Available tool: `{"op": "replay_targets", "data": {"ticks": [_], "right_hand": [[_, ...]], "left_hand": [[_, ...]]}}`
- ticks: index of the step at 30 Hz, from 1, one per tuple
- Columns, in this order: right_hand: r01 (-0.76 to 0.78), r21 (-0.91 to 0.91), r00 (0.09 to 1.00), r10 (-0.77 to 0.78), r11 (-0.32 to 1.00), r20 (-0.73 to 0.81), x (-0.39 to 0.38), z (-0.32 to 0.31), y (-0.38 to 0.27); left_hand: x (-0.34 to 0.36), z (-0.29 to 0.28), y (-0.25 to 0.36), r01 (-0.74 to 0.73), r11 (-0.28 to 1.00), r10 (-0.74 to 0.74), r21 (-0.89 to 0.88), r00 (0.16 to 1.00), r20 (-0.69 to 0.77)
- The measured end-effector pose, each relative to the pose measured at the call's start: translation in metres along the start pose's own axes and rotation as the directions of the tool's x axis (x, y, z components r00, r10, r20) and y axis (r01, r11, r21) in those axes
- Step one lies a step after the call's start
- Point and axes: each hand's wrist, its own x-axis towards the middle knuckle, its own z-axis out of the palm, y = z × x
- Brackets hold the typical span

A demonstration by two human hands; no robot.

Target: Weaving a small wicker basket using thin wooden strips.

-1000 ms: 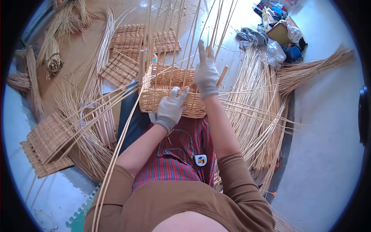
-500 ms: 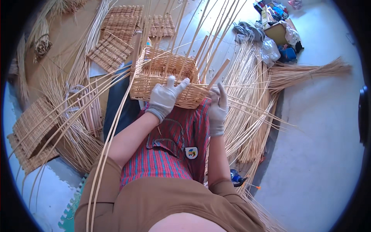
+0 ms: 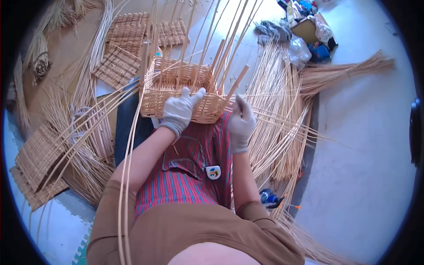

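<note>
A partly woven wicker basket (image 3: 185,106) rests at my knees, with tall upright stakes (image 3: 207,35) rising from its walls and flat wooden slats at its corners. My left hand (image 3: 177,109), in a pale grey glove, grips the near wall, its thumb and a finger showing near the rim. Just off the basket's right corner is my right hand (image 3: 241,128), gloved the same way, its fingers curled in. Whether a strand is pinched there is hidden. Loose weaving strands (image 3: 282,119) stretch out from that corner to the right; others (image 3: 101,110) run out leftward.
A thick bundle of pale canes (image 3: 278,88) lies on the floor at right, a darker bundle (image 3: 349,73) beyond it. Woven panels (image 3: 117,66) lie at far left, more (image 3: 39,159) at near left. Bags and boxes (image 3: 309,33) are heaped at far right.
My right hand's raised fingers have curled in beside the basket corner. My left hand keeps its place on the near wall. The whole view has shifted slightly.
</note>
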Motion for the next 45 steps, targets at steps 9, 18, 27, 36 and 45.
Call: {"op": "replay_targets", "data": {"ticks": [9,18,27,36,45], "right_hand": [[0.016,-0.3,0.937,0.09,0.954,0.337,0.03,0.062,-0.005],[0.028,-0.172,0.936,0.034,0.985,0.351,0.016,0.087,0.041],[-0.349,0.483,0.804,-0.008,0.803,0.594,-0.119,0.09,-0.051],[0.489,0.367,0.609,-0.61,0.792,0.507,-0.107,0.1,-0.174],[0.393,0.336,0.738,-0.511,0.856,0.44,-0.107,0.052,-0.108]], "left_hand": [[0.046,-0.007,-0.022,0.258,0.908,-0.201,-0.331,0.96,0.196],[0.023,-0.015,-0.022,0.051,0.823,-0.131,-0.565,0.986,-0.103],[-0.085,-0.016,-0.127,0.181,0.765,-0.554,-0.618,0.672,-0.491],[-0.08,-0.022,-0.171,-0.04,0.179,-0.307,-0.983,0.947,-0.095],[0.009,-0.044,-0.211,0.196,0.165,0.3,-0.967,0.924,0.239]]}}
